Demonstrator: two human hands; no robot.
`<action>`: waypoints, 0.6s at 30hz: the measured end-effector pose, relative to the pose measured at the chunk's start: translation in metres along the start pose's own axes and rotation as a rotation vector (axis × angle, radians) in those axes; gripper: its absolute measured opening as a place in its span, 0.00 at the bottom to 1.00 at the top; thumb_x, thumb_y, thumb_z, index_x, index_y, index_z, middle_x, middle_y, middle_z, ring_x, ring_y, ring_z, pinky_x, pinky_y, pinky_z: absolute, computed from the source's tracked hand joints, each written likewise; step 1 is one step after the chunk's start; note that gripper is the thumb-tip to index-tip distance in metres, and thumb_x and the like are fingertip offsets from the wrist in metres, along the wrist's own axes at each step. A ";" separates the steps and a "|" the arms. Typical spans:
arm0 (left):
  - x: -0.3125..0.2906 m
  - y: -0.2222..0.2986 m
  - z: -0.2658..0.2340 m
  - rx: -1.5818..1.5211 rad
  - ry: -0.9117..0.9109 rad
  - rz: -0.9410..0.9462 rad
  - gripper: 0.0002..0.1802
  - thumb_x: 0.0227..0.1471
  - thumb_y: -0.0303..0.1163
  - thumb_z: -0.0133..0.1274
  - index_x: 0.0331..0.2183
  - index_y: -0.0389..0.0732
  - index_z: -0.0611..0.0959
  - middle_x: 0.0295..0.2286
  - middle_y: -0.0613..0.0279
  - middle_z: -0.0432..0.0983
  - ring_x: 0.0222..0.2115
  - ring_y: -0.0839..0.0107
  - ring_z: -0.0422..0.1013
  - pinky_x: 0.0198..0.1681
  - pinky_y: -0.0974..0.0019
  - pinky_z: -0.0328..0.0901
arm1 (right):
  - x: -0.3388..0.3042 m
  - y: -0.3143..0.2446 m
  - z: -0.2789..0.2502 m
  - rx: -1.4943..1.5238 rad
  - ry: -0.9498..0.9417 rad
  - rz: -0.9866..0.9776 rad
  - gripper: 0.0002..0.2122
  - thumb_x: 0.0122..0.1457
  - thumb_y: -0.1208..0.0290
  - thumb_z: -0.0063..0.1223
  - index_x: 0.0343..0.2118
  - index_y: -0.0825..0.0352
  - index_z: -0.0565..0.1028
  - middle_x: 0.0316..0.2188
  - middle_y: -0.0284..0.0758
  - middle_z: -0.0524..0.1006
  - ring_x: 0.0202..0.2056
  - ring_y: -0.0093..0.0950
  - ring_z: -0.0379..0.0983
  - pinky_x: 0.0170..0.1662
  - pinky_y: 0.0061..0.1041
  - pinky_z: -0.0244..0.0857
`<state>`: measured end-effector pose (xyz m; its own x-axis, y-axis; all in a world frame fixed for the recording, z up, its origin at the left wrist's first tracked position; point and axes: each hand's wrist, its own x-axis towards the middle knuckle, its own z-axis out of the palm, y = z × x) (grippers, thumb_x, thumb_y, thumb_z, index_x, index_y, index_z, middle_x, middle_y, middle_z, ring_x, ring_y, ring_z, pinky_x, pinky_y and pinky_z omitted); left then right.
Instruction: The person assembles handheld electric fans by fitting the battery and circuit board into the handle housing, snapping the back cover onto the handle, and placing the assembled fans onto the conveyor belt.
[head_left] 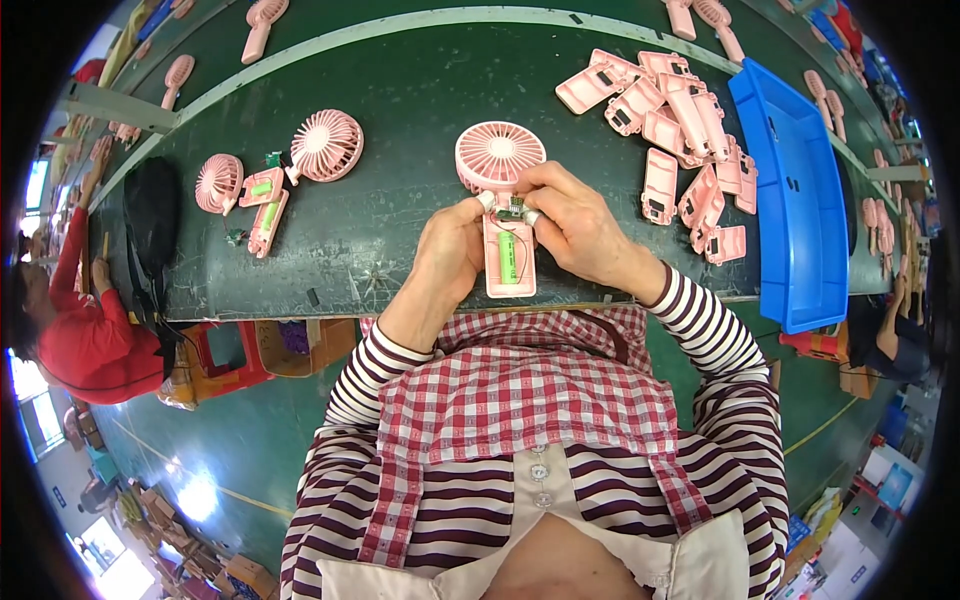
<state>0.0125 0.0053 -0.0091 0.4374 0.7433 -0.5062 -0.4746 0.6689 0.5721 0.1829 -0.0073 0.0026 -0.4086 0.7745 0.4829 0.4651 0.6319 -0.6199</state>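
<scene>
A pink handheld fan [500,150] lies in front of me near the table's edge, its round grille pointing away. The handle's back is off, so a green battery cell [514,258] and thin wires show inside. At the neck sits a small green circuit board [511,209]. My left hand [452,245] closes on the neck from the left, with a white cover on a fingertip. My right hand [580,225] pinches at the circuit board from the right, also with white on a finger. The fingers partly hide the board.
Two more opened pink fans [326,146] with batteries and boards lie at left. A pile of pink handle covers [690,120] lies at right, beside a blue tray [800,200]. A black bag [152,220] rests at the left; a person in red [95,335] sits beyond it.
</scene>
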 end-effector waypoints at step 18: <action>0.000 -0.001 -0.002 0.017 -0.009 -0.011 0.17 0.54 0.32 0.37 0.40 0.29 0.70 0.35 0.52 0.72 0.35 0.65 0.71 0.39 0.60 0.67 | -0.001 0.000 0.001 -0.173 -0.121 -0.031 0.08 0.41 0.83 0.49 0.27 0.75 0.69 0.37 0.39 0.67 0.40 0.35 0.67 0.39 0.28 0.67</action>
<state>0.0116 0.0044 -0.0106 0.4494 0.7355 -0.5070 -0.4564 0.6769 0.5774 0.1826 -0.0076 0.0016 -0.5111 0.7523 0.4156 0.5745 0.6587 -0.4859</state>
